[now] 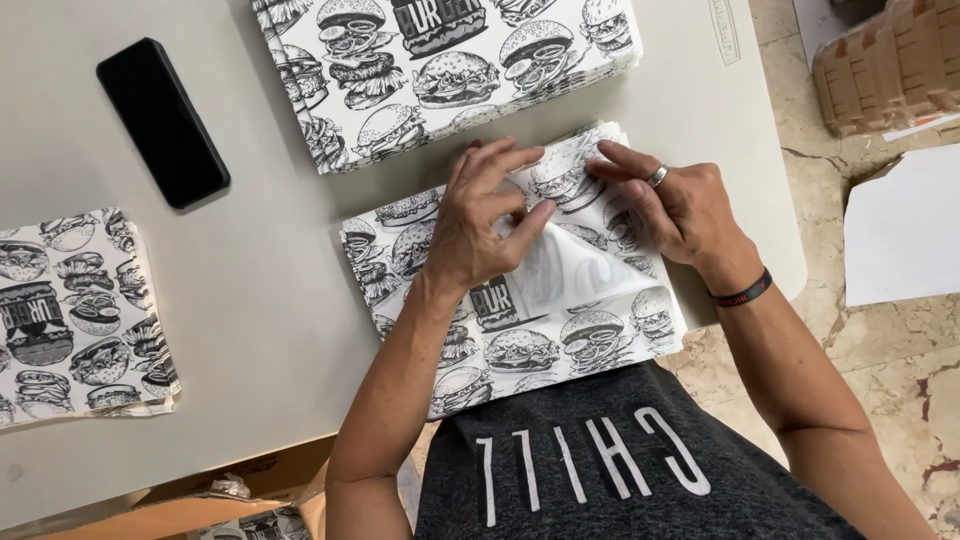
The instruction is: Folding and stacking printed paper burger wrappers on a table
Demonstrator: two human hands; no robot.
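My left hand pinches up the corner of the top printed sheet on the middle stack at the table edge; my right hand presses flat, fingers spread. Thin, floppy, easily creased paper, I judge: best lifted by a corner.

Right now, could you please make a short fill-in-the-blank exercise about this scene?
1. The left hand folds a corner of the top ____ on the middle stack.
2. The right hand wears a ____ on one finger.
3. The black phone lies on the grey ____.

Missing words: sheet; ring; table
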